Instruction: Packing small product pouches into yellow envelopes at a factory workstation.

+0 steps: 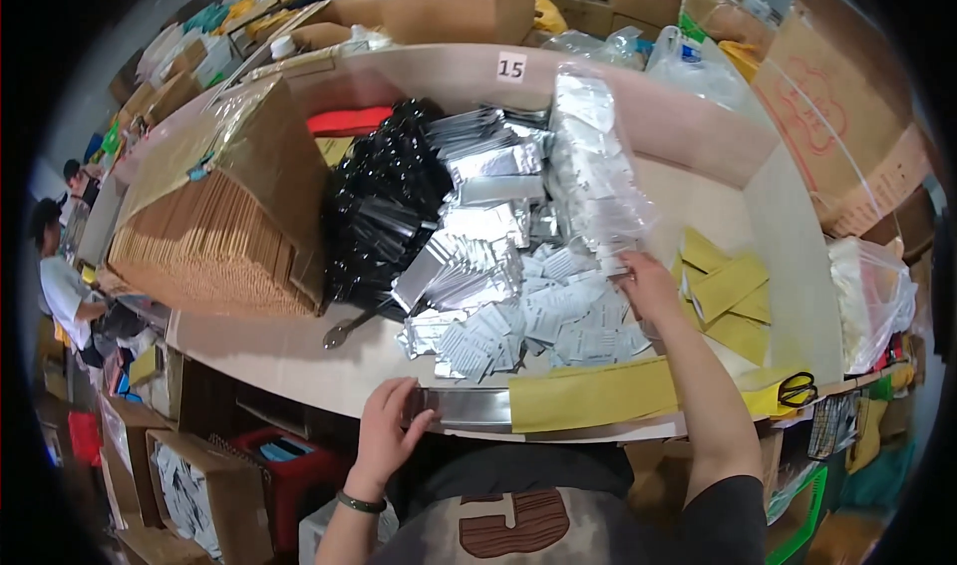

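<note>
Along the front edge of the table lies a flat silver pouch (464,407), its right end meeting a long yellow envelope (593,397). My left hand (392,425) is at the pouch's left end, thumb and fingers apart around it. Farther forward, my right hand (648,284) reaches to the right side of a pile of small white printed packets (578,316). Its fingertips are bent together beside the lower end of a clear plastic bag of white packets (593,156); what they pinch is too small to make out. Behind the pile are stacked silver pouches (478,246).
A big carton of brown cardboard pieces (214,216) stands at left, beside glossy black plastic (389,186). A spoon (349,332) lies in front. Yellow envelopes (733,296) and black-handled scissors (797,389) are at right. Raised walls (688,131) border the table. People (65,276) are far left.
</note>
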A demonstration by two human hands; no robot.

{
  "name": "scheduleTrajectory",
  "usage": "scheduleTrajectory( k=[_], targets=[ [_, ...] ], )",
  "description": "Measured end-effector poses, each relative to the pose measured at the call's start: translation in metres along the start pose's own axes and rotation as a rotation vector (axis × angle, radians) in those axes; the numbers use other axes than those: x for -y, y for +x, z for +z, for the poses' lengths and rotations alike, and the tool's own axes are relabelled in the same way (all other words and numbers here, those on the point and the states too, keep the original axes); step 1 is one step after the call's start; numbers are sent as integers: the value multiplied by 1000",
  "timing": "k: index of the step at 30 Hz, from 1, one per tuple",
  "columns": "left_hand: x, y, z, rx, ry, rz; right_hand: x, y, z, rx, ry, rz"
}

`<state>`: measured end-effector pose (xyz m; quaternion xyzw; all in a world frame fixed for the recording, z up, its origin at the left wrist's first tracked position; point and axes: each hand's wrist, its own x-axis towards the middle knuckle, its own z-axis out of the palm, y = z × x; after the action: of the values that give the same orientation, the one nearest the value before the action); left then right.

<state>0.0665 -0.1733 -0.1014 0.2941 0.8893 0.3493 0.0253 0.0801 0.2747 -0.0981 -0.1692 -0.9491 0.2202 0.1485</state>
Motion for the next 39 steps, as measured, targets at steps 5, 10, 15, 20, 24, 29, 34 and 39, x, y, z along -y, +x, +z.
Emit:
scheduleTrajectory(
  k=[5, 10, 15, 20, 24, 29, 34, 39],
  targets=[
    [12, -4, -20, -89, 55, -49, -17, 2, -3, 36, -109, -22],
    [40, -23, -37, -155, 84, -159, 40, -22, -12, -25, -28, -50],
    [45, 21, -31, -251, 246, -97, 96, -68, 33, 112, 17, -314],
    [82, 78, -17, -305, 342, -63, 111, -70, 39, 139, -109, -302],
    [83, 79, -19, -226, 277, -131, 126, -54, 22, 37, 112, -379],
    [83, 65, -22, -243, 274, -153, 184, 0, 20, 367, 258, -401],
    [68, 50, -21, -236, 146, -348, 214, 35, 93, 308, -144, -961],
    [67, 18, -25, -332, -3, -446, 208, 48, 114, 249, -175, -1135]
  ],
)
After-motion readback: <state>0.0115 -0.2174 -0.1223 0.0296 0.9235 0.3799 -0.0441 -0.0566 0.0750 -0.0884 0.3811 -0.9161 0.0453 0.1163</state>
